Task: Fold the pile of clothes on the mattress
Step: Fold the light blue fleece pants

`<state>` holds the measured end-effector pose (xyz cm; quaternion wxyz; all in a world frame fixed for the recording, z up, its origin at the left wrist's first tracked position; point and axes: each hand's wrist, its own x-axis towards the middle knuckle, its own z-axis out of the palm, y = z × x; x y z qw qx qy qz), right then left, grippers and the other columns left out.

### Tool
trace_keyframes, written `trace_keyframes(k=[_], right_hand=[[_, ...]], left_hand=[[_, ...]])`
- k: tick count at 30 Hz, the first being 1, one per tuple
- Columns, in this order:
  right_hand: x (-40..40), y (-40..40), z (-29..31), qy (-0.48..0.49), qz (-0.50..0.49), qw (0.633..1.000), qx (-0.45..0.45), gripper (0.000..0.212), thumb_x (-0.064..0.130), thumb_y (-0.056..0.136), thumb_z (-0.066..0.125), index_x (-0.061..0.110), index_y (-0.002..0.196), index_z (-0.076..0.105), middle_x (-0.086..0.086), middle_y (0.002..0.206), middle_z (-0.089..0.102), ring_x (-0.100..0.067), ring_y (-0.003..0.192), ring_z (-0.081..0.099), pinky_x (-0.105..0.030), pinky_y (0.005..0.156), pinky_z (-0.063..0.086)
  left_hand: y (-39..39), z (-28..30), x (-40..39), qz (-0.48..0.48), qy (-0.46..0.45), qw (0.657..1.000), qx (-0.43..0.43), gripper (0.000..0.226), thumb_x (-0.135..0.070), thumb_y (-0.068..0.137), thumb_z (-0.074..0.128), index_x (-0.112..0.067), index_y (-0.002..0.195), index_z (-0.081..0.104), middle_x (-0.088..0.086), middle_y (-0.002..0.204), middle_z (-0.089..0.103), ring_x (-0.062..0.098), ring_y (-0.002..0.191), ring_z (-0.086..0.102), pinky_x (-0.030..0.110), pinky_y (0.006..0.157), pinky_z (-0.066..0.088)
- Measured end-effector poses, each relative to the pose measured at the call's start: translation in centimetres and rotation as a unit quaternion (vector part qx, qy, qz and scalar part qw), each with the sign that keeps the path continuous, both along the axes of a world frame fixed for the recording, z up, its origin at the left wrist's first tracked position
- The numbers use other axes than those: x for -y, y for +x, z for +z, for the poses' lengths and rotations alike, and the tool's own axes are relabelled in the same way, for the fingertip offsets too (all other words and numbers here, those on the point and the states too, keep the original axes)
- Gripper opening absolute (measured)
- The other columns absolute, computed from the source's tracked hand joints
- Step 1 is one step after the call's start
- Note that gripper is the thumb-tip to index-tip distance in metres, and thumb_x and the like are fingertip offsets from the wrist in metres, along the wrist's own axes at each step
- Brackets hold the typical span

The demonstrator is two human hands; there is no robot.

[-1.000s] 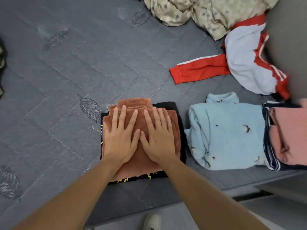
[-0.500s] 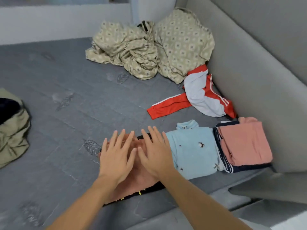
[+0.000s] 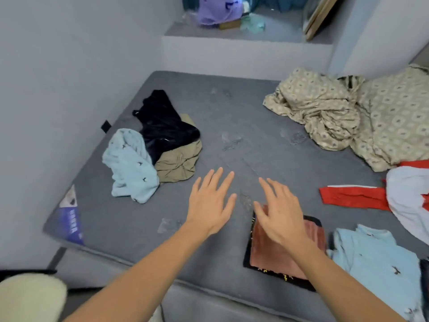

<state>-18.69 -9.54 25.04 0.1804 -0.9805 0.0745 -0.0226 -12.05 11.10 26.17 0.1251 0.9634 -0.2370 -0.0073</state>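
Two hands hover over the grey mattress [image 3: 232, 117], fingers spread and straight, neither holding anything. Left hand [image 3: 210, 203] hangs above bare mattress, its fingers aimed toward the unfolded heap at the far left. Right hand [image 3: 279, 212] hangs over the far edge of the rust-brown folded garment [image 3: 274, 249], which lies flat on a black folded garment [image 3: 312, 223] near the front edge; whether the fingers touch the cloth cannot be told.

Step in hand, as judged from the layout: one fold is finished and stacked, and the hands are between garments. A folded light-blue top [image 3: 371, 256] lies just beside the stack on the right.

Unfolded items remain. Far left: a crumpled light-blue garment [image 3: 130, 166], a dark navy garment [image 3: 162, 126] and an olive-tan garment [image 3: 178, 163], all touching in one heap. Right: a red-and-white jacket [image 3: 362, 196] with one sleeve stretched flat, and behind it a beige patterned cloth [image 3: 348, 117], bunched.

Next move likely calls for a reach to the left heap, lifting one piece free of the others and spreading it on the open mattress between the hands and the heap.

Writing: a purple-and-white label [image 3: 70, 219] at the mattress's near-left corner carries print too small to read; yellow marks on the black garment's front edge are not legible.
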Motion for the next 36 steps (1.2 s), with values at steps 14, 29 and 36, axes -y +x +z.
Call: trace_keyframes(k=[14, 29, 36], right_hand=[[-37.4, 17.1, -4.8, 0.047, 0.153, 0.985, -0.066, 0.067, 0.048, 0.098, 0.046, 0.027, 0.16, 0.03, 0.008, 0.146, 0.042, -0.017, 0.127, 0.041, -0.035, 0.095, 0.049], [-50.8, 36.7, -24.4, 0.057, 0.139, 0.983, -0.101, 0.08, 0.047, 0.102, 0.049, 0.026, 0.166, 0.006, -0.007, 0.173, 0.005, -0.031, 0.159, 0.005, -0.048, 0.127, 0.022], [-53.8, 43.7, -34.2, 0.044, 0.067, 0.993, -0.088, 0.097, 0.058, 0.099, 0.051, 0.025, 0.165, -0.012, -0.022, 0.171, 0.001, -0.04, 0.158, 0.003, -0.053, 0.129, 0.009]], left_hand=[[12.5, -6.5, -39.7, 0.142, 0.046, 0.987, -0.056, 0.058, -0.05, 0.101, 0.036, -0.023, 0.153, 0.045, 0.007, 0.149, 0.054, 0.027, 0.138, 0.049, 0.046, 0.105, 0.047], [29.5, -25.0, -50.5, 0.194, 0.029, 0.97, -0.142, 0.067, -0.053, 0.106, 0.029, -0.019, 0.163, 0.02, 0.001, 0.164, 0.034, 0.022, 0.148, 0.034, 0.042, 0.11, 0.04], [35.3, -35.5, -50.5, 0.197, -0.123, 0.938, -0.258, 0.079, -0.051, 0.103, 0.05, -0.019, 0.164, 0.012, 0.005, 0.161, 0.031, 0.025, 0.145, 0.033, 0.045, 0.109, 0.043]])
